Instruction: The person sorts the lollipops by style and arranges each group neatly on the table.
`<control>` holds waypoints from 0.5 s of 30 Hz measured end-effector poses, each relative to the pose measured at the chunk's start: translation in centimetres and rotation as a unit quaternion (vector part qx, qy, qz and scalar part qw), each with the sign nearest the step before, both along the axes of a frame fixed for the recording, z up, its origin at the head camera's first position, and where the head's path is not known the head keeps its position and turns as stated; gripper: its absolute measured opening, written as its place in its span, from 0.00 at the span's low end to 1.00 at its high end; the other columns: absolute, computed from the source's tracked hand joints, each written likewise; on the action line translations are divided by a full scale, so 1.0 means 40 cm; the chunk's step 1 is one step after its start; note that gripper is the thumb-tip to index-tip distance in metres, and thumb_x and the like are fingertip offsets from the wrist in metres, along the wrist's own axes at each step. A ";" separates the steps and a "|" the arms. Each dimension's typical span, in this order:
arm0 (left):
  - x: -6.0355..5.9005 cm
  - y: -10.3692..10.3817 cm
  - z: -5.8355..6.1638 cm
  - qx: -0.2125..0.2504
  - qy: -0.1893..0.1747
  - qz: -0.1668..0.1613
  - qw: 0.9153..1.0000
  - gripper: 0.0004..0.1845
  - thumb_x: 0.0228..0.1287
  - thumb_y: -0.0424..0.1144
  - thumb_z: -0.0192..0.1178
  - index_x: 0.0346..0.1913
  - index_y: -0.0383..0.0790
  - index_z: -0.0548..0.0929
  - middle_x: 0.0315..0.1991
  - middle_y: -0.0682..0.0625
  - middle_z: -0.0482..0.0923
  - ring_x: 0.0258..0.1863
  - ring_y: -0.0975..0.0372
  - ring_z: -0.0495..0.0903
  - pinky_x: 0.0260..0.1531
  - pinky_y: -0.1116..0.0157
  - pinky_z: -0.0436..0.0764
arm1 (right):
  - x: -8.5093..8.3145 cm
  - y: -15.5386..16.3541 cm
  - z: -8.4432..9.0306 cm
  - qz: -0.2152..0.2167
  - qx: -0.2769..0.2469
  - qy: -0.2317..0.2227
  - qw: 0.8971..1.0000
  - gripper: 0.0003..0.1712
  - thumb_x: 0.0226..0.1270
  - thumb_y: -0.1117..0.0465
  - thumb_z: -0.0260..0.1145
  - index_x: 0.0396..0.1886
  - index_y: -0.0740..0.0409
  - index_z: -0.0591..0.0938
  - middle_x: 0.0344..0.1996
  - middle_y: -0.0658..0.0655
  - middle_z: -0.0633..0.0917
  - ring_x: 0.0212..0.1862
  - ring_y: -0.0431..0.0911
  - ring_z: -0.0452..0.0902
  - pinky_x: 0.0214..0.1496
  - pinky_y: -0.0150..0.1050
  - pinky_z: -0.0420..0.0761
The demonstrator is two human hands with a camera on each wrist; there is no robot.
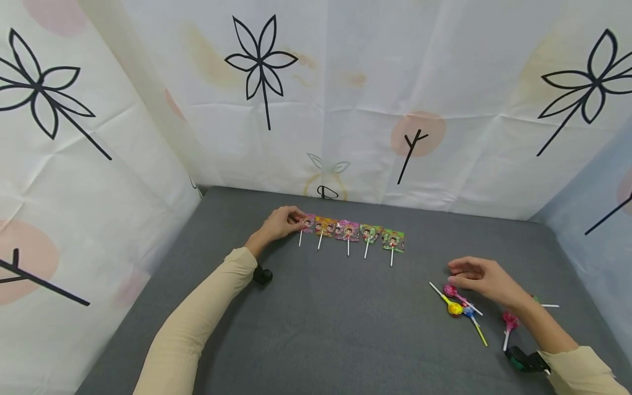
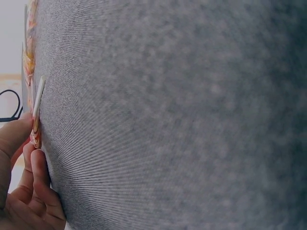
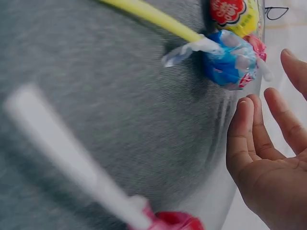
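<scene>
Several flat wrapped lollipops lie in a row (image 1: 353, 233) on the grey cloth, sticks pointing toward me. My left hand (image 1: 298, 220) pinches the wrapper of the leftmost flat lollipop (image 1: 308, 223) at the row's left end. In the left wrist view thumb and forefinger (image 2: 37, 163) hold that lollipop (image 2: 35, 135) at its edge. My right hand (image 1: 459, 272) hovers with relaxed fingers just above a loose cluster of round lollipops (image 1: 456, 302). In the right wrist view the right hand (image 3: 261, 143) holds nothing, beside a blue lollipop (image 3: 225, 60) on a yellow stick.
Printed fabric walls (image 1: 345, 99) close the grey table (image 1: 321, 329) at back, left and right. A pink round lollipop (image 1: 509, 321) and another white stick (image 1: 549, 305) lie by my right wrist. Each wrist carries a camera mount (image 1: 263, 275).
</scene>
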State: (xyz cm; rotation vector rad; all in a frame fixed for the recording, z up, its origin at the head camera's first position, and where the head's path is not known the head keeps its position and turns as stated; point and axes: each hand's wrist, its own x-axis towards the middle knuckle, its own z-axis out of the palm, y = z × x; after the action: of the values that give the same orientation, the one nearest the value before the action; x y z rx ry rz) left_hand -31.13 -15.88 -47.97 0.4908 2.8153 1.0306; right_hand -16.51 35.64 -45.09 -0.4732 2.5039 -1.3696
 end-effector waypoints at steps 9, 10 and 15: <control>0.002 0.003 0.002 0.005 -0.001 -0.004 1.000 0.17 0.70 0.40 0.68 0.58 0.38 0.85 0.49 0.45 0.82 0.45 0.54 0.82 0.46 0.54 0.79 | 0.031 0.007 -0.006 -0.028 0.024 -0.008 0.999 0.24 0.71 0.62 0.70 0.60 0.73 0.78 0.53 0.68 0.82 0.46 0.38 0.81 0.44 0.32 0.81; 0.001 0.003 0.002 0.005 0.000 -0.004 1.000 0.17 0.70 0.40 0.68 0.58 0.38 0.85 0.49 0.45 0.82 0.45 0.54 0.82 0.46 0.54 0.79 | 0.033 0.007 -0.007 -0.029 0.025 -0.005 0.999 0.24 0.71 0.62 0.70 0.60 0.73 0.78 0.53 0.68 0.82 0.46 0.38 0.81 0.44 0.32 0.81; 0.000 0.002 0.000 0.003 -0.002 0.001 1.000 0.17 0.71 0.40 0.68 0.58 0.39 0.85 0.49 0.45 0.82 0.45 0.55 0.82 0.46 0.54 0.79 | 0.044 0.010 -0.012 -0.033 0.036 0.001 0.999 0.24 0.71 0.62 0.70 0.60 0.72 0.78 0.52 0.67 0.83 0.45 0.38 0.81 0.43 0.32 0.81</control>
State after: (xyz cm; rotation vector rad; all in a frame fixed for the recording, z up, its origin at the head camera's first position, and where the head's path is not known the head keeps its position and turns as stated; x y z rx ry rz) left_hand -31.13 -15.80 -47.97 0.4852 2.8104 1.0395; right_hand -14.77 36.02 -45.55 -0.3800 2.5809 -1.2981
